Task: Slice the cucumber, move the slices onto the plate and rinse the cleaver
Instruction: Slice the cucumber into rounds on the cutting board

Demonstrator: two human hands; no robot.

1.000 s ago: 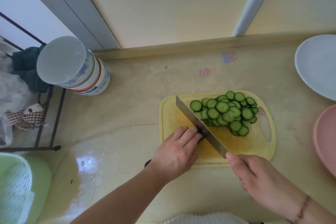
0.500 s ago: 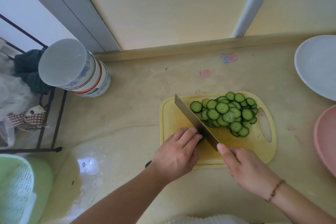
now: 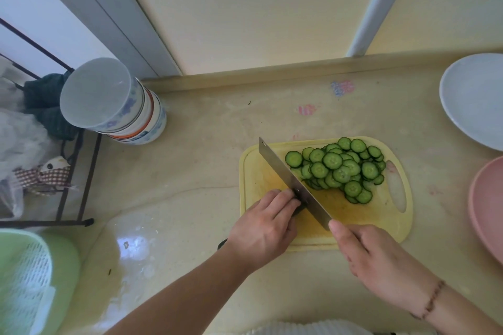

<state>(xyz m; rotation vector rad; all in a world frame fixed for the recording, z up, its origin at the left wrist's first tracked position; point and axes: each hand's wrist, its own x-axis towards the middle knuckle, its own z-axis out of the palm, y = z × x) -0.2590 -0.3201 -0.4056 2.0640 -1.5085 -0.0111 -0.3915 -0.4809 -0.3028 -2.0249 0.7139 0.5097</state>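
Grip: right hand [image 3: 381, 261] wraps the cleaver [image 3: 294, 185] handle; left hand [image 3: 265, 226], fingers curled, pins the cucumber [image 3: 298, 200] stub, mostly hidden, just left of the blade. Blade runs diagonally, near-right to far-left. Slices [image 3: 337, 168] piled beyond, right of blade, on the cutting board [image 3: 353, 234]. Plate [image 3: 473, 100] far right on table.

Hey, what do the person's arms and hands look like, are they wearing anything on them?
Both forearms are bare, with no sleeves in view. The left hand wears nothing: no ring, watch or glove shows. The right hand is also ungloved, and its wrist carries a thin beaded bracelet in brownish tones.
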